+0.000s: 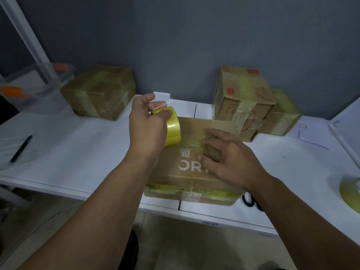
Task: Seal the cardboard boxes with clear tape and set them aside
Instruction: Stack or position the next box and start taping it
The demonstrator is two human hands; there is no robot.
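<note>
A flat cardboard box (191, 173) with white lettering lies on the white table (81, 152) in front of me. My left hand (148, 123) grips a yellowish roll of tape (172, 126) at the box's left edge. A strip of tape (191, 142) runs from the roll across the box top. My right hand (227, 156) rests with spread fingers on that strip and the box top. Older tape covers the box's near side.
A taped box (99, 92) stands at the back left. Two taped boxes (243, 98) stand at the back right. A pen (21, 148) lies on paper at the left, black scissors handles (250, 200) show by the near edge, and another tape roll (350, 193) sits far right.
</note>
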